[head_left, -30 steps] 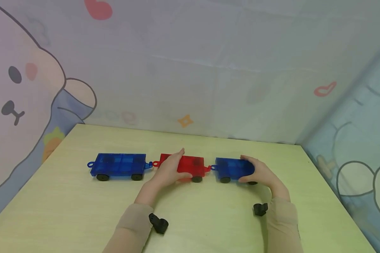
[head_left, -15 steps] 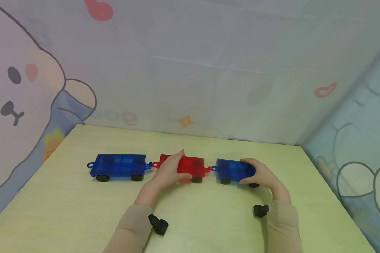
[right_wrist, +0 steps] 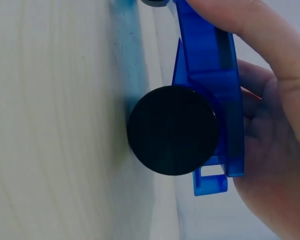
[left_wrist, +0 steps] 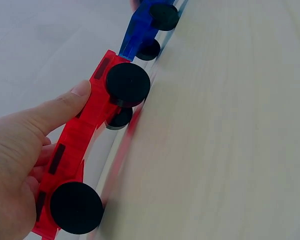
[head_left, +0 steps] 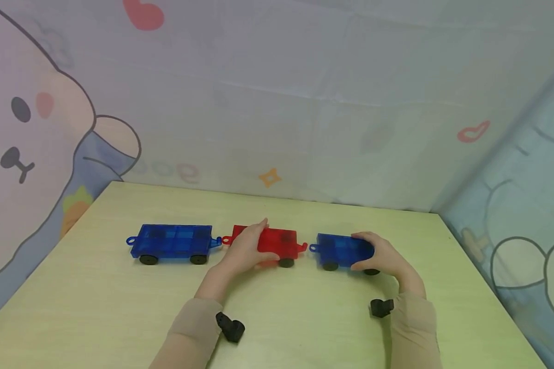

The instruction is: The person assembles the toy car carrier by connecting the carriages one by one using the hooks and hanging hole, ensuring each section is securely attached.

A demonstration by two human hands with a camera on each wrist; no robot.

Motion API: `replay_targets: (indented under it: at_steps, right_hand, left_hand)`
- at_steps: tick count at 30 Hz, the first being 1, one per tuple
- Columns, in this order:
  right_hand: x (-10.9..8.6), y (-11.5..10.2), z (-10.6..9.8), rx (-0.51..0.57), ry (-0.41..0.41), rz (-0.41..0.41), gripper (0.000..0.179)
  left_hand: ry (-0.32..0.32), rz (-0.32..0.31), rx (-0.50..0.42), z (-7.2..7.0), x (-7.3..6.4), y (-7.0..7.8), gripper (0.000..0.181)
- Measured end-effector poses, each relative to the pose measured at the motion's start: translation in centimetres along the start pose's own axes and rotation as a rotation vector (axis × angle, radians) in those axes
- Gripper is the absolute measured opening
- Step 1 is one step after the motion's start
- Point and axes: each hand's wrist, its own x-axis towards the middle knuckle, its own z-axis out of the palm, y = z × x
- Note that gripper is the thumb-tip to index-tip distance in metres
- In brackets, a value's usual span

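Observation:
Three see-through toy train cars with black wheels stand in a row across the table in the head view. My left hand (head_left: 245, 250) grips the middle red train car (head_left: 279, 243), thumb on the near side and fingers on the far side. The right blue train car (head_left: 339, 248) is held by its right end in my right hand (head_left: 382, 257). A small gap separates its ring (head_left: 313, 248) from the red car's hook (head_left: 303, 247). The left blue train car (head_left: 175, 241) meets the red car's ring at its hook; whether they are linked is unclear.
The pale wooden table (head_left: 277, 318) ends at a printed cloth backdrop (head_left: 332, 128) behind the cars. More cloth hangs at the right side. A black wrist device (head_left: 231, 328) sits by the left sleeve, another black wrist device (head_left: 381, 308) by the right.
My right hand has drawn the right blue train car slightly right and towards me. Its ring, earlier against the red car's hook, now stands apart. My left hand has stayed almost still.

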Motion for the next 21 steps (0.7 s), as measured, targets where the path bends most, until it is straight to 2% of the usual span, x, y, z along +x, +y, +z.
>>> replay_targets:
  at_steps: [7, 21]
  right_hand:
    - [0.03, 0.08, 0.05, 0.004, 0.004, -0.019, 0.084]
    - [-0.03, 0.01, 0.05, 0.017, 0.02, -0.002, 0.084]
  left_hand:
    - [0.005, 0.001, -0.008, -0.04, -0.16, 0.02, 0.094]
    - [0.007, 0.004, -0.004, -0.09, -0.14, 0.08, 0.095]
